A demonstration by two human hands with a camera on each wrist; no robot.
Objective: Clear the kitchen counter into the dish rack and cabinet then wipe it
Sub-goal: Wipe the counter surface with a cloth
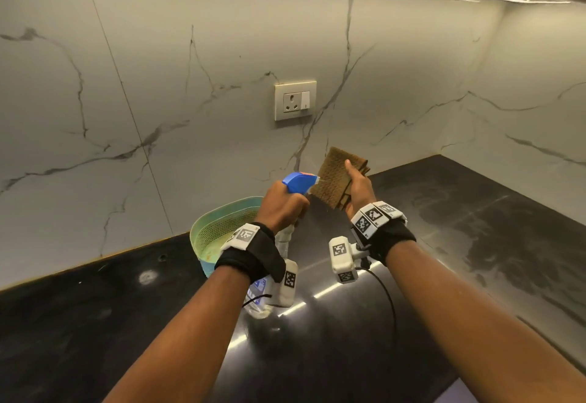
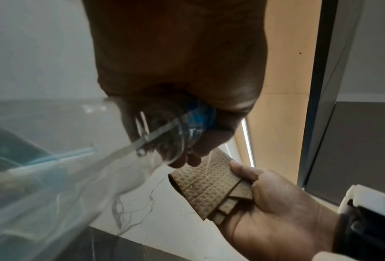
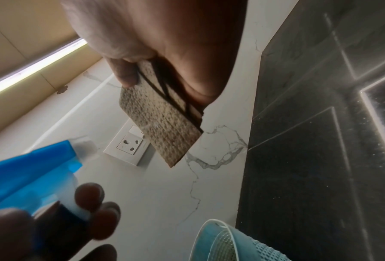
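Observation:
My left hand (image 1: 285, 202) grips a clear spray bottle with a blue trigger head (image 1: 298, 182), fingers curled on the trigger; its nozzle points right at the cloth, almost touching it. The bottle's clear body (image 2: 60, 185) fills the left wrist view. My right hand (image 1: 356, 185) holds a folded brown waffle-weave cloth (image 1: 333, 180) upright, thumb pressed on its face. The cloth (image 2: 207, 187) lies across my right palm, and a faint mist shows at the nozzle. In the right wrist view the cloth (image 3: 162, 123) hangs above the blue spray head (image 3: 30, 169). Both hands hover above the black counter (image 1: 444, 244).
A pale green and blue perforated basket (image 1: 218, 228) stands on the counter against the marble wall, just left of my left hand. A wall socket (image 1: 295, 100) sits above. The counter runs right into a corner, and a cable (image 1: 390, 304) hangs from my right wrist.

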